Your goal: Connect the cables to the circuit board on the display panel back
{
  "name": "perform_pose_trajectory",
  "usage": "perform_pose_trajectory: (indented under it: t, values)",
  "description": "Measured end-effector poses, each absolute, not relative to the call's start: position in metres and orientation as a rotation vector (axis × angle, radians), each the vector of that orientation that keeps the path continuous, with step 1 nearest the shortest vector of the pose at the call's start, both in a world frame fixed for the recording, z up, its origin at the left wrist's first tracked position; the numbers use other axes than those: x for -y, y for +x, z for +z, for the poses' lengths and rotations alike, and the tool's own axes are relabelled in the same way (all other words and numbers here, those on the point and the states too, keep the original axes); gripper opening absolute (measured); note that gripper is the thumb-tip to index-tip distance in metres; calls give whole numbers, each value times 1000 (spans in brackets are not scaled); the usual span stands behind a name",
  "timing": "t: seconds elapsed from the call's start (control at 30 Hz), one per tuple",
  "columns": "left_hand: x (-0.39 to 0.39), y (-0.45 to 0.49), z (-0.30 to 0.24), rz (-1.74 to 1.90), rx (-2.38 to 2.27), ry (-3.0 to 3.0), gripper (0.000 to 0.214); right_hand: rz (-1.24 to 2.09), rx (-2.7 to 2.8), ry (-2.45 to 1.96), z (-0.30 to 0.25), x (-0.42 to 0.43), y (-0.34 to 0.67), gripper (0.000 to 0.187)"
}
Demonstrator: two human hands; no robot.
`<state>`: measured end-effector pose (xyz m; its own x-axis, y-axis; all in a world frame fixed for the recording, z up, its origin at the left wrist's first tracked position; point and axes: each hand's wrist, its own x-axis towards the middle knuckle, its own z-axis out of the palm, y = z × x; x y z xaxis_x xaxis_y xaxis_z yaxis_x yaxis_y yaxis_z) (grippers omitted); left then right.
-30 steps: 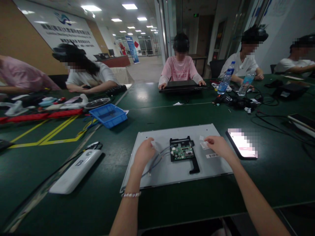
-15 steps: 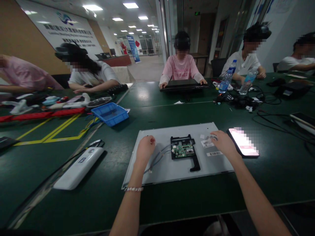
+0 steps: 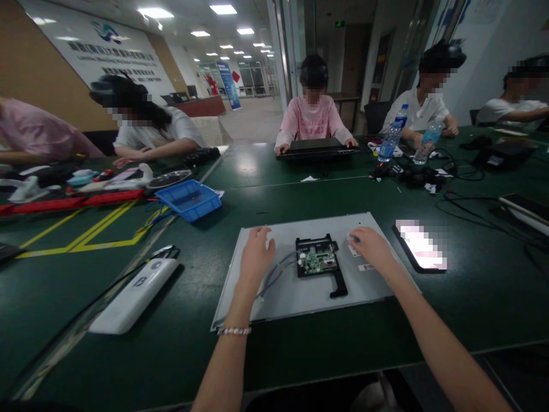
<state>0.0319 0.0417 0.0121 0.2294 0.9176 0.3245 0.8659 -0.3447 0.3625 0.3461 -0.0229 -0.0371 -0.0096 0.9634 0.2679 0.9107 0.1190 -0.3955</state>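
A pale grey display panel (image 3: 278, 309) lies flat on the table. On its middle rests a green circuit board (image 3: 316, 262) in a black plastic frame (image 3: 338, 284). Thin grey cables (image 3: 274, 273) run from the board toward the left. My left hand (image 3: 256, 254) is over the panel's left part, thumb apart from the fingers, holding nothing. Above the panel's right part, beside small white labels (image 3: 366, 267), my right hand (image 3: 372, 250) has its fingers drawn together. A small dark or clear bit shows at its fingertips, too small to name.
A lit phone (image 3: 422, 247) lies right of the panel, a white power bank (image 3: 135, 297) with a cable to the left. Farther off stand a blue tray (image 3: 189, 201) and plastic bottles (image 3: 392, 134). Across the table a person (image 3: 315, 114) holds a dark flat screen (image 3: 317, 150).
My left hand has uncurled, its thumb and fingers now apart. My right hand has shifted slightly left over the panel. The view has turned a little.
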Motion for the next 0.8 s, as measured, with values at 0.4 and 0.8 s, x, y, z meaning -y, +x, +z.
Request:
perform_pose_trajectory:
  t: [0.4, 0.8]
  values:
    - [-15, 57, 8, 290, -1009, 2519, 90, 67, 1906, -1848, -32, 25, 343, 26]
    - [-20, 55, -5, 287, -983, 2529, 97, -66, 2158, -1576, -1, 2, 300, 24]
